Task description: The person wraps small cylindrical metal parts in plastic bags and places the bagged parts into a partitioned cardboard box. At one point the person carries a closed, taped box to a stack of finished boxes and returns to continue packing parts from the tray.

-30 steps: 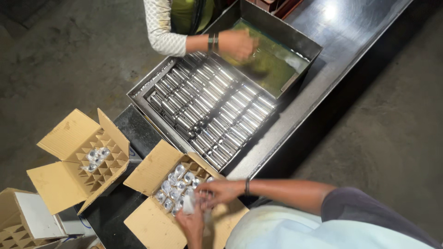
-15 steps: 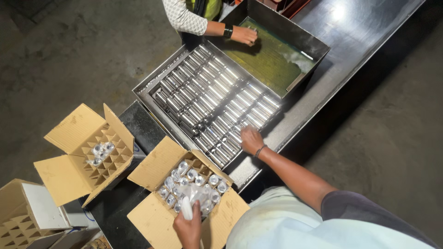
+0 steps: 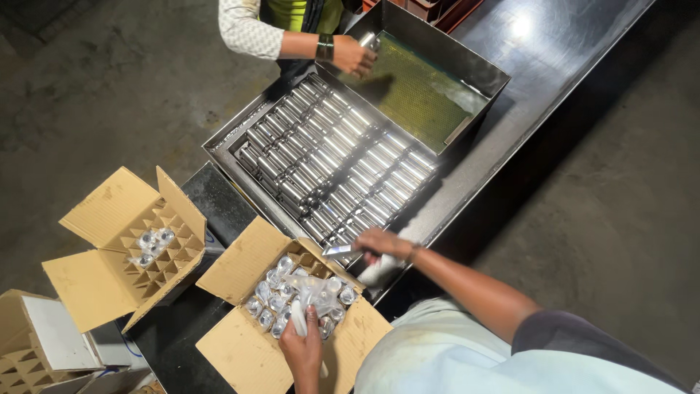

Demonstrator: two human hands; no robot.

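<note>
A silver metal tube (image 3: 337,250) is clamped in the right hand (image 3: 380,244) at the steel tray's (image 3: 240,162) near edge, while a white tube (image 3: 297,321) is gripped by the left hand (image 3: 304,349) over the divided cardboard box (image 3: 240,271).

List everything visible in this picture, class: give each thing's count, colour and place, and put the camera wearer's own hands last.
Tray: one, steel, on the bench, filled with rows of silver tubes.
Mesh bin: one, steel with greenish mesh, beside the tray.
Near box: one, brown, open, holding tubes.
Left box: one, brown, open, few tubes in its dividers.
Corner box: one, brown, bottom left.
Co-worker's hand: one, at the bin's edge.
Left hand: in the near box, on a tube.
Right hand: at the tray's edge, holding a tube.
</note>
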